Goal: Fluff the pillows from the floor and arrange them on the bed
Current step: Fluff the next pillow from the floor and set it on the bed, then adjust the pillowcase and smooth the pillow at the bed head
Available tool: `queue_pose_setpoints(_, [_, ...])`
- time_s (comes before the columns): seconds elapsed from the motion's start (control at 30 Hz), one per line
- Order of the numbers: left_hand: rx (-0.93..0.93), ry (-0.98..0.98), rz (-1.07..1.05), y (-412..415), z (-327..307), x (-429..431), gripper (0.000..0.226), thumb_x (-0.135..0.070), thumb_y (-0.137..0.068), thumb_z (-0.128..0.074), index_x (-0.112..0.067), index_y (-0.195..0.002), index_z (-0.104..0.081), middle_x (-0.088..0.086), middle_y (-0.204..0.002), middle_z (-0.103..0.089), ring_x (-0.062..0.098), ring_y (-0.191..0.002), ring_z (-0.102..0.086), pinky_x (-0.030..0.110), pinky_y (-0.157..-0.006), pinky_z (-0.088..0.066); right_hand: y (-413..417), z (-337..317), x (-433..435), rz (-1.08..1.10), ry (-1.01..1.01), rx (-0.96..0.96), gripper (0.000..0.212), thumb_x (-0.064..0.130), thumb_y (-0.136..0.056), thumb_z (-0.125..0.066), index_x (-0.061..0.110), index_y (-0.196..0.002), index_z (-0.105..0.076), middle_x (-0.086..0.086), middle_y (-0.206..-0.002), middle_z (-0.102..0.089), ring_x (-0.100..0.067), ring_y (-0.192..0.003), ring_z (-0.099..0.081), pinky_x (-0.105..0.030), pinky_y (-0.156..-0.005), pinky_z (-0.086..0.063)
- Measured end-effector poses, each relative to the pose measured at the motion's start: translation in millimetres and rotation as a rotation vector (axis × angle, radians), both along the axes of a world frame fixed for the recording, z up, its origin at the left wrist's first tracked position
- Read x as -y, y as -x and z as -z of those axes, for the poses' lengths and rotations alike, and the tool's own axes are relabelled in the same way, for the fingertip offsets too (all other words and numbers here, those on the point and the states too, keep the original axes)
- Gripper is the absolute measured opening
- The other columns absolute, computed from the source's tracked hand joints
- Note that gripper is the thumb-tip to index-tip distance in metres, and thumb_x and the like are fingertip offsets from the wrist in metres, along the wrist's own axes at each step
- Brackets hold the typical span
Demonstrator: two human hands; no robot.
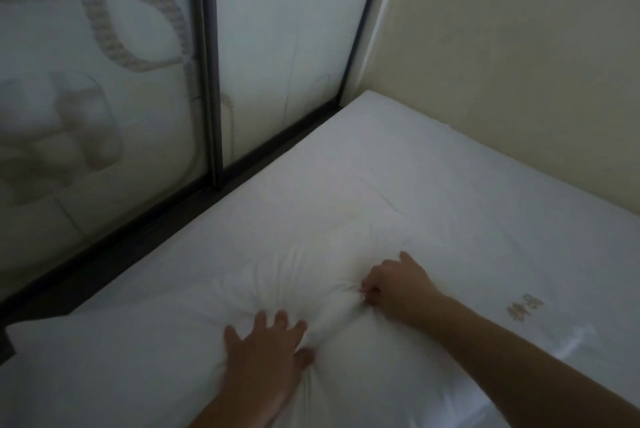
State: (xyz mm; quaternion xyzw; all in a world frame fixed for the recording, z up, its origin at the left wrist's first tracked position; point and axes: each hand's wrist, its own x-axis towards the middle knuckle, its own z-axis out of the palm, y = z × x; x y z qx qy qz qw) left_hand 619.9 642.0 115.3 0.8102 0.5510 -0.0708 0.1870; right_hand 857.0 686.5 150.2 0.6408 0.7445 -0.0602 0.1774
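White sheet covers the bed (433, 185), which fills the lower right of the view and runs into the room corner. Its far edge lies just beside the dark sill of the frosted glass partition (104, 81); its right edge meets the cream wall (519, 47). Bare mattress surface stays open toward the corner and along the wall side, flat apart from a few light creases. Dark upright frame bars (207, 64) divide the glass into panels; a pale woven-look pattern shows on the left panel.

White pillow (156, 341) lies on the bed at the near side, its left corner reaching close to the sill edge at lower left. Its cover is puckered, folds radiating from a pinched ridge between the two hands.

Small embroidered mark (524, 310) sits on the sheet to the right of the pillow, near the right forearm.

Left hand (266, 355): fingers spread, palm pressed flat into the pillow, thumb against the bunched ridge; slightly blurred. Not closed on anything.

Right hand (394, 284): fingers curled, pinching a gather of the pillow's fabric at the far end of the ridge, one finger extended away.
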Motion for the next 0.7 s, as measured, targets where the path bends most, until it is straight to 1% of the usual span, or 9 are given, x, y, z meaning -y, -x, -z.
queue_pose_setpoints(0.03, [0.044, -0.103, 0.006, -0.9, 0.8, 4.1, 0.039, -0.048, -0.089, -0.041, -0.039, -0.126, -0.054, -0.007, -0.139, -0.051, 0.014, -0.128, -0.045, 0.071, -0.095, -0.031, 1.1, 5.6, 4.8, -0.008, -0.073, 0.03, 0.024, 0.038, -0.089, -0.049, 0.028, -0.103, -0.066, 0.006, -0.11, -0.066, -0.019, -0.109, -0.053, -0.04, -0.106, -0.015])
queue_pose_setpoints(0.07, [0.106, -0.2, 0.014, -1.3, 0.2, 7.8, 0.036, -0.043, -0.085, -0.045, -0.031, -0.108, -0.069, -0.003, -0.118, -0.068, 0.015, -0.108, -0.063, 0.073, -0.08, -0.042, 1.0, 8.5, 9.8, -0.009, -0.161, 0.046, 0.024, 0.036, -0.091, -0.044, 0.027, -0.101, -0.065, 0.005, -0.107, -0.066, -0.019, -0.106, -0.055, -0.039, -0.107, -0.016])
queue_pose_setpoints(0.1, [0.171, -0.296, 0.005, -1.1, -1.5, 11.6, 0.035, -0.039, -0.079, -0.048, -0.022, -0.091, -0.076, 0.001, -0.097, -0.075, 0.018, -0.086, -0.071, 0.072, -0.068, -0.048, 1.5, 6.7, 14.3, 0.01, -0.246, 0.035, 0.024, 0.035, -0.092, -0.042, 0.026, -0.1, -0.064, 0.005, -0.105, -0.067, -0.019, -0.102, -0.056, -0.036, -0.105, -0.02])
queue_pose_setpoints(0.13, [0.251, -0.39, -0.025, -2.4, -4.6, 15.4, 0.033, -0.035, -0.075, -0.052, -0.016, -0.082, -0.077, 0.006, -0.082, -0.077, 0.023, -0.071, -0.073, 0.071, -0.062, -0.05, 1.2, -0.7, 17.4, 0.062, -0.317, -0.01, 0.024, 0.036, -0.093, -0.042, 0.026, -0.099, -0.063, 0.005, -0.103, -0.067, -0.019, -0.1, -0.058, -0.033, -0.1, -0.026])
queue_pose_setpoints(0.23, [0.327, -0.445, -0.173, -6.9, -35.3, 7.1, 0.027, -0.031, -0.075, -0.056, -0.01, -0.073, -0.073, 0.013, -0.051, -0.067, 0.032, -0.044, -0.063, 0.062, -0.058, -0.053, -1.0, -39.4, 11.0, 0.284, -0.503, -0.262, 0.021, 0.041, -0.092, -0.047, 0.03, -0.1, -0.063, 0.007, -0.105, -0.067, -0.021, -0.1, -0.059, -0.031, -0.081, -0.038])
queue_pose_setpoints(0.33, [0.415, -0.442, -0.202, -18.2, -79.5, -19.3, 0.015, -0.021, -0.082, -0.064, -0.008, -0.077, -0.069, 0.016, -0.049, -0.063, 0.038, -0.048, -0.061, 0.054, -0.061, -0.056, -9.5, -86.2, -6.9, 0.334, -0.586, -0.356, 0.02, 0.038, -0.092, -0.049, 0.028, -0.101, -0.064, 0.004, -0.107, -0.067, -0.023, -0.102, -0.059, -0.034, -0.082, -0.042])
queue_pose_setpoints(0.43, [0.527, -0.452, -0.218, -46.3, -118.5, -48.2, 0.021, -0.027, -0.09, -0.06, -0.009, -0.079, -0.065, 0.019, -0.062, -0.066, 0.042, -0.064, -0.062, 0.044, -0.06, -0.047, -29.7, -131.8, -34.1, 0.343, -0.695, -0.411, 0.019, 0.035, -0.092, -0.051, 0.025, -0.1, -0.066, -0.001, -0.105, -0.069, -0.027, -0.099, -0.06, -0.035, -0.079, -0.043])
queue_pose_setpoints(0.53, [0.63, -0.543, -0.251, -87.3, -152.2, -80.9, 0.028, -0.034, -0.092, -0.055, -0.011, -0.077, -0.061, 0.017, -0.065, -0.066, 0.041, -0.068, -0.059, 0.041, -0.058, -0.041, -59.3, -177.6, -73.5, 0.349, -0.827, -0.45, 0.018, 0.033, -0.091, -0.054, 0.024, -0.098, -0.068, -0.004, -0.103, -0.07, -0.03, -0.098, -0.06, -0.035, -0.078, -0.043])
queue_pose_setpoints(0.7, [0.682, -0.745, -0.325, -168.3, -188.6, -145.3, 0.035, -0.034, -0.087, -0.064, -0.011, -0.062, -0.055, 0.015, -0.051, -0.061, 0.038, -0.048, -0.058, 0.032, -0.047, -0.028, -114.4, -225.3, -151.2, 0.355, -1.011, -0.528, 0.017, 0.027, -0.087, -0.058, 0.019, -0.095, -0.07, -0.011, -0.099, -0.071, -0.033, -0.093, -0.062, -0.035, -0.074, -0.045])
